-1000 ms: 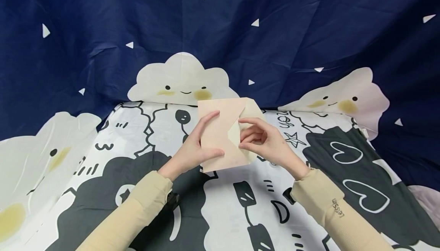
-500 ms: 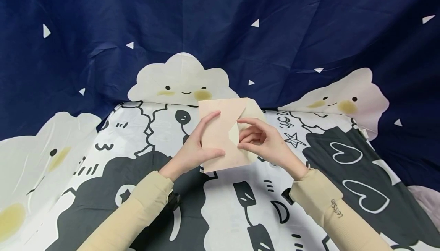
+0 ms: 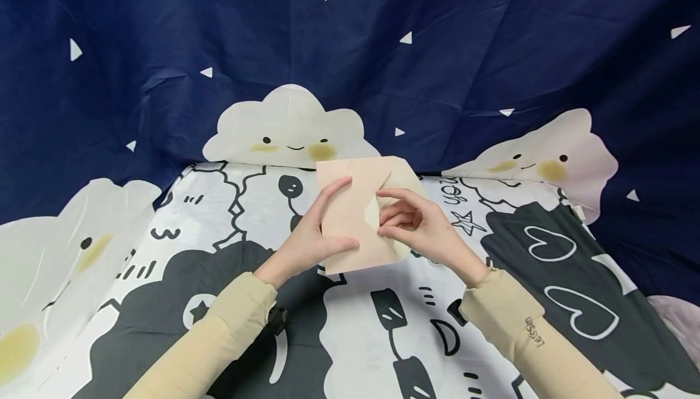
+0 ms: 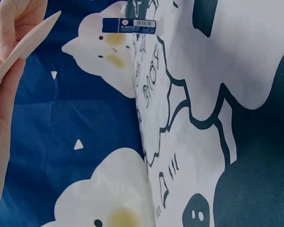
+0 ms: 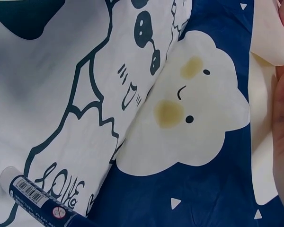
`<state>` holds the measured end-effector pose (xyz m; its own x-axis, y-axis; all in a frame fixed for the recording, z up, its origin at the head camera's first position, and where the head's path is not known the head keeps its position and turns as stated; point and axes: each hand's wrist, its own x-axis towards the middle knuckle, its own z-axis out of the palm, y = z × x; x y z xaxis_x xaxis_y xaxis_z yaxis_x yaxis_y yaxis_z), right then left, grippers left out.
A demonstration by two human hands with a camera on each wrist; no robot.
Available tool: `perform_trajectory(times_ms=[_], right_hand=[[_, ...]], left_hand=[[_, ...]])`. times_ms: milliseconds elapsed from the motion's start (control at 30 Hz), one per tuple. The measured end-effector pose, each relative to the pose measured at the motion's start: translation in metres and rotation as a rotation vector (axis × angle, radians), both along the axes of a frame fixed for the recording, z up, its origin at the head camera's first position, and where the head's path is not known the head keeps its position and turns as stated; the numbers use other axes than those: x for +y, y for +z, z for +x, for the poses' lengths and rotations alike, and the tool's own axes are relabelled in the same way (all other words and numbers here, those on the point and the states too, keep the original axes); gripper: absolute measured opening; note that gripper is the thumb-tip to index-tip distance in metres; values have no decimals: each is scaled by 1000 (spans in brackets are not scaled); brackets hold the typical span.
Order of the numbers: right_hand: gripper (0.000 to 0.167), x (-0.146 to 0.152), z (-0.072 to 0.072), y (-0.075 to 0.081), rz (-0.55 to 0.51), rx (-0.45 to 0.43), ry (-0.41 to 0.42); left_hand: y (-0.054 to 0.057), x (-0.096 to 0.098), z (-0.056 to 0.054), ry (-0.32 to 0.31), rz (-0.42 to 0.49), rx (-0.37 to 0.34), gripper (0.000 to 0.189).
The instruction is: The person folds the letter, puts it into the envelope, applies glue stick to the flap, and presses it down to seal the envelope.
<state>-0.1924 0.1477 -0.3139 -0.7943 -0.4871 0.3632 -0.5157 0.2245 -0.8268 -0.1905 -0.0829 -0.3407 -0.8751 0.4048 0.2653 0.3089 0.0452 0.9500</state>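
Showing its cream flap [image 3: 409, 179], a pale-pink paper envelope [image 3: 350, 211] is being pinched by the left hand [image 3: 308, 235], grip unclear for the right hand [image 3: 425, 226].

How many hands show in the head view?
2. The left hand holds the envelope by its left side; the right hand is over the open flap on its right. No third hand shows.

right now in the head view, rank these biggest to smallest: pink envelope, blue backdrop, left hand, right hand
1. Blue backdrop, by far
2. Pink envelope
3. Left hand and right hand: too alike to rank
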Motion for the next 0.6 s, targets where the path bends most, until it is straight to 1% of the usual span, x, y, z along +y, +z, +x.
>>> perform_trajectory(times_ms=[233,600], right_hand=[[58,-1,0,0,8,11,-8],[60,-3,0,1,34,3,-12]], left_hand=[[0,1,1,1,-4,14,95],[-1,2,1,4,-45,35,94]])
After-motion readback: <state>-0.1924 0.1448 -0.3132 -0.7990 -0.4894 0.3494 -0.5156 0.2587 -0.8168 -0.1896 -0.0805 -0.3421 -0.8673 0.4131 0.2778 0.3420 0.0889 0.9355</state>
